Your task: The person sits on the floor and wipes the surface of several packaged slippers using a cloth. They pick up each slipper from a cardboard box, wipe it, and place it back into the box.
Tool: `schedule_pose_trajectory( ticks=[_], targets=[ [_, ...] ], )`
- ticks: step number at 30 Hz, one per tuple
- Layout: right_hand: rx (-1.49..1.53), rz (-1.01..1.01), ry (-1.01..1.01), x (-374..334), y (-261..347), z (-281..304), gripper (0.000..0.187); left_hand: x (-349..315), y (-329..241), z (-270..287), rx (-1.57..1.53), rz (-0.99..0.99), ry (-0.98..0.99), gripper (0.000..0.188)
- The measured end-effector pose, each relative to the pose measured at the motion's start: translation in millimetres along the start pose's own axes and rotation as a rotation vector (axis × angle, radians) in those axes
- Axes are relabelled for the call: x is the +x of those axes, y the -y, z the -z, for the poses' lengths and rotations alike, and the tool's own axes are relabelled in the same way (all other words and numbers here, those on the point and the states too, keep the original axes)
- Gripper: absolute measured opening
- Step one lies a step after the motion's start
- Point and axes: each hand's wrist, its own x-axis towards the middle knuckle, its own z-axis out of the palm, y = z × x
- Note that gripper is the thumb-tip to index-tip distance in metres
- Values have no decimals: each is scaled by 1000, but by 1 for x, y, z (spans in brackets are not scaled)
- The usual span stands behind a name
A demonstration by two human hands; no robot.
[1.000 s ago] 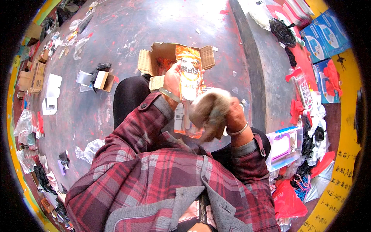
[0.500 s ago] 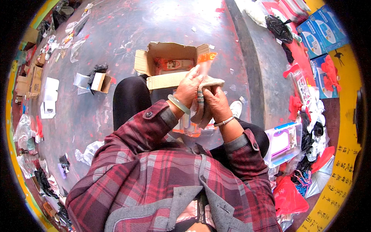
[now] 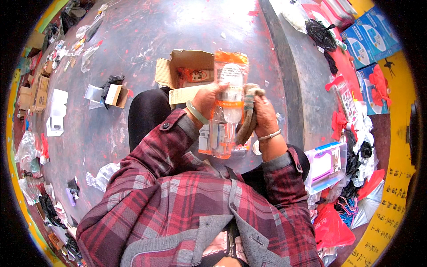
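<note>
My left hand (image 3: 208,100) is closed on the left edge of an orange and clear plastic package (image 3: 231,73), held upright with its white printed face showing. Close to its right side, my right hand (image 3: 265,116) grips a folded grey-brown knitted item with a striped band (image 3: 249,113); whether it is a sock or something else I cannot tell. Beyond my left hand stands an open cardboard box (image 3: 164,73) with an orange-red package (image 3: 194,75) inside. More orange and clear packages (image 3: 220,140) lie below my hands, between my legs.
A clear plastic bin with a blue edge (image 3: 327,167) stands by my right knee. Red and white bags (image 3: 333,224) pile along the right wall near blue boxes (image 3: 371,38). To the left lie a small open carton (image 3: 116,95), a white box (image 3: 57,113) and scattered plastic wrap.
My hands have drawn apart. The plastic package has turned its flat face into view in my left hand, while the knitted item has moved right with my right hand.
</note>
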Motion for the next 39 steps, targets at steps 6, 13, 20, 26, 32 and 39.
schedule_pose_trajectory(
  ticks=[6,13,20,26,32,39],
  targets=[
    [-157,445,-34,-6,45,1,26,-7,-14,-6,-58,100,117,38],
    [-841,582,54,16,18,3,28,-9,21,-16,253,-49,117,43],
    [-1090,620,258,4,-2,-18,38,13,33,11,-234,83,105,39],
    [-1272,773,493,-15,-3,-33,33,21,7,23,-334,7,39,39],
    [-1094,682,633,-19,-4,-35,33,24,-12,38,-342,-44,51,45],
    [-1166,395,694,-32,-37,-17,10,36,-63,73,-209,-554,-426,34]
  ],
)
